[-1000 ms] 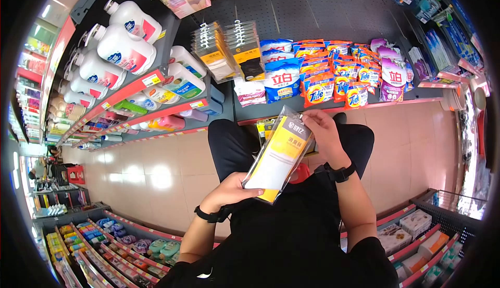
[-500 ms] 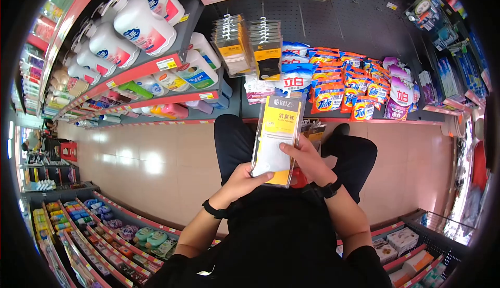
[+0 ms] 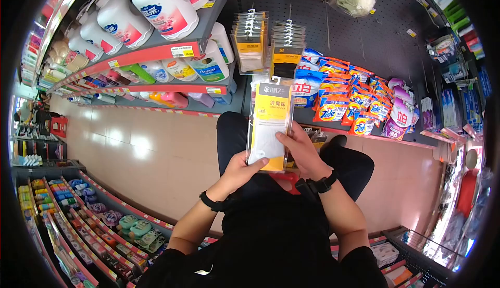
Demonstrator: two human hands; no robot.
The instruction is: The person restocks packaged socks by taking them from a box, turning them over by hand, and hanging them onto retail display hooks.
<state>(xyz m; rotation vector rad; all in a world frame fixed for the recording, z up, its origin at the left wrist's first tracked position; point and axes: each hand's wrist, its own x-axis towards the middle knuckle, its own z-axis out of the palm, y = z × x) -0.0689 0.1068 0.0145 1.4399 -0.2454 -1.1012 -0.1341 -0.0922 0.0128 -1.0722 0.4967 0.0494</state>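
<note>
A flat sock pack (image 3: 270,112) with a yellow and grey card and pale socks is held upright in front of my lap. My left hand (image 3: 241,170) grips its lower left corner, thumb across the front. On the lower right edge my right hand (image 3: 304,152) is closed, its thumb pressed on the clear front. Both hands' other fingers are hidden behind the pack. Beyond it, similar packs hang on two pegs, a light-sock row (image 3: 251,48) and a dark-sock row (image 3: 287,54). More packs (image 3: 315,136) show partly behind my right hand, below the shelf.
Orange Tide detergent bags (image 3: 332,107) and a purple detergent bag (image 3: 400,115) lie on the low shelf ahead. White pump bottles (image 3: 165,8) stand on the left shelf, whose red edge (image 3: 146,59) juts toward me. Behind me runs another goods rack (image 3: 94,225).
The view has turned slightly, so the shelves ahead sit farther right. The sock pack appears a little higher and farther left in view, closer to the hanging packs. Both hands keep their hold.
</note>
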